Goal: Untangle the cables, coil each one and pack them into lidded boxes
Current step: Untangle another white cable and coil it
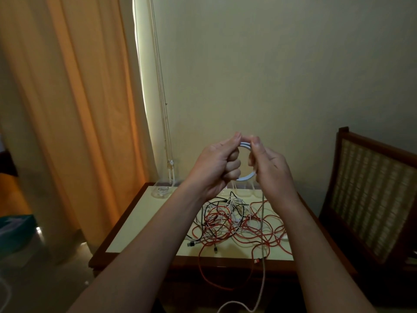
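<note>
Hands are raised above the table (146,222). Left hand (216,164) and right hand (270,168) each pinch the top of a white cable coil (246,178), thumbs against curled fingers. The coil's loose tail (263,279) hangs past the near table edge. Beyond, a tangle of red, black and white cables (232,220) lies on the tabletop. Clear boxes (161,192) stand at the far edge.

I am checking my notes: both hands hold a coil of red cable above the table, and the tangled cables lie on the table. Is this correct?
Not quite. The head view shows the coil is white, not red. The left hand and the right hand hold it above the table, and the tangled cables lie on the table.
</note>
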A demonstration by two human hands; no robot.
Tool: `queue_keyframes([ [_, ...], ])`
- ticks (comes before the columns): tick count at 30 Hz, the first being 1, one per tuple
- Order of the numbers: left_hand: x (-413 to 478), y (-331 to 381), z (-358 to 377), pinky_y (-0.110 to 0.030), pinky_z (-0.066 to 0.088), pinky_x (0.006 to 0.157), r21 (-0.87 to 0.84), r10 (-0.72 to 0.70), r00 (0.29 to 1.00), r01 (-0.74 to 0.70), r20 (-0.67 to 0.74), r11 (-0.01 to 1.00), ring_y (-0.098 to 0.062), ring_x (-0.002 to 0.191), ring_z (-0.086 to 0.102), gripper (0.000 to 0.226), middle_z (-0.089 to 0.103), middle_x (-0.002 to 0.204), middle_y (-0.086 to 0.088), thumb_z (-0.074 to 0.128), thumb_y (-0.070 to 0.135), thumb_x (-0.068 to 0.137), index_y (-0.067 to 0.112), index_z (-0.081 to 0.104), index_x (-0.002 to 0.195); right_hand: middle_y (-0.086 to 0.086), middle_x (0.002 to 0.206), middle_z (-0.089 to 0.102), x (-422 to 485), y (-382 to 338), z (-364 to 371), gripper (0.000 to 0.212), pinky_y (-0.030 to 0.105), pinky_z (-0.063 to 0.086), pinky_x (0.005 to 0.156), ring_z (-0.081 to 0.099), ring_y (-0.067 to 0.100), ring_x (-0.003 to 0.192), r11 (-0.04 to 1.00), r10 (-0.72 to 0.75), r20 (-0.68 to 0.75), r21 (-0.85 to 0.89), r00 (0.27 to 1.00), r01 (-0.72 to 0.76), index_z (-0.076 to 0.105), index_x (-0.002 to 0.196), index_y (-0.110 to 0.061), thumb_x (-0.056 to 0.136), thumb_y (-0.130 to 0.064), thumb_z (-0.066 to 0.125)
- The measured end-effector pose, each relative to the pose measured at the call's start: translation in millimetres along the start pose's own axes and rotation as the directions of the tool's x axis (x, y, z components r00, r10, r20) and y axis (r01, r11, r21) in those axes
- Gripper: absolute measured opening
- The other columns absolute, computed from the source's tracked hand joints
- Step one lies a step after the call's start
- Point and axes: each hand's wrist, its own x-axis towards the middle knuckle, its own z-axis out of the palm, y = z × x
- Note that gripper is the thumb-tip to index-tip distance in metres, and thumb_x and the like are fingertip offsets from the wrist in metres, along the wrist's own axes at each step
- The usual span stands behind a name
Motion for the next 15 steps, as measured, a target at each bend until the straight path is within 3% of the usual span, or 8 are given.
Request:
queue_keyframes([
  [3, 3.1, 6.8, -8.9, -0.015, 0.014, 0.035, -0.073, 0.011, 0.999, -0.013, -0.03, 0.997, -0.001, 0.039, 0.017, 0.028, 0.019, 0.055, 0.008, 0.046, 0.027, 0.105, 0.008, 0.066, 0.108, -0.001, 0.059, 0.035, -1.7, 4.4, -8.4, 0.046, 0.028, 0.026, 0.05, 0.031, 0.012, 0.052, 0.999, 0.014, -0.012, -0.029, 1.0, -0.014, 0.063, 0.072, -0.022, 0.103, -0.052, 0.047],
  [6, 5.9, 18.2, -21.3, -0.015, 0.015, 0.033, -0.188, 0.014, 0.996, -0.03, -0.083, 0.982, 0.0, 0.036, 0.018, 0.027, 0.02, 0.051, 0.01, 0.045, 0.028, 0.105, 0.01, 0.064, 0.107, 0.015, 0.066, 0.044, -2.4, 8.2, -20.3, 0.041, 0.03, 0.033, 0.054, 0.04, 0.018, 0.06, 0.995, 0.025, -0.037, -0.1, 0.999, -0.029, 0.065, 0.077, -0.019, 0.1, -0.05, 0.053],
  [9, 7.4, 31.4, -34.5, -0.015, 0.015, 0.031, -0.291, 0.025, 0.989, -0.067, -0.146, 0.954, -0.001, 0.032, 0.02, 0.026, 0.021, 0.047, 0.01, 0.044, 0.028, 0.105, 0.011, 0.063, 0.103, 0.008, 0.087, 0.068, -0.8, 13.6, -31.1, 0.032, 0.024, 0.045, 0.065, 0.057, 0.021, 0.077, 0.991, 0.018, -0.044, -0.129, 0.999, -0.024, 0.07, 0.087, -0.02, 0.099, -0.047, 0.057],
  [12, 10.1, 41.8, -47.0, -0.016, 0.013, 0.032, -0.364, 0.027, 0.976, -0.107, -0.218, 0.925, -0.004, 0.029, 0.019, 0.026, 0.02, 0.043, 0.009, 0.044, 0.028, 0.106, 0.011, 0.063, 0.098, 0.009, 0.084, 0.06, 0.4, 21.7, -40.7, 0.018, 0.013, 0.042, 0.056, 0.05, 0.007, 0.065, 0.991, 0.029, -0.076, -0.125, 0.997, -0.038, 0.068, 0.094, -0.022, 0.098, -0.039, 0.063],
  [15, 9.7, 47.5, -55.9, -0.017, 0.012, 0.032, -0.39, 0.011, 0.962, -0.12, -0.271, 0.913, -0.006, 0.029, 0.018, 0.025, 0.019, 0.042, 0.008, 0.046, 0.025, 0.106, 0.011, 0.064, 0.096, -0.001, 0.081, 0.059, 1.4, 29.5, -45.7, 0.01, 0.012, 0.043, 0.056, 0.05, 0.005, 0.066, 0.988, 0.025, -0.099, -0.146, 0.995, -0.039, 0.067, 0.094, -0.023, 0.097, -0.032, 0.066],
])
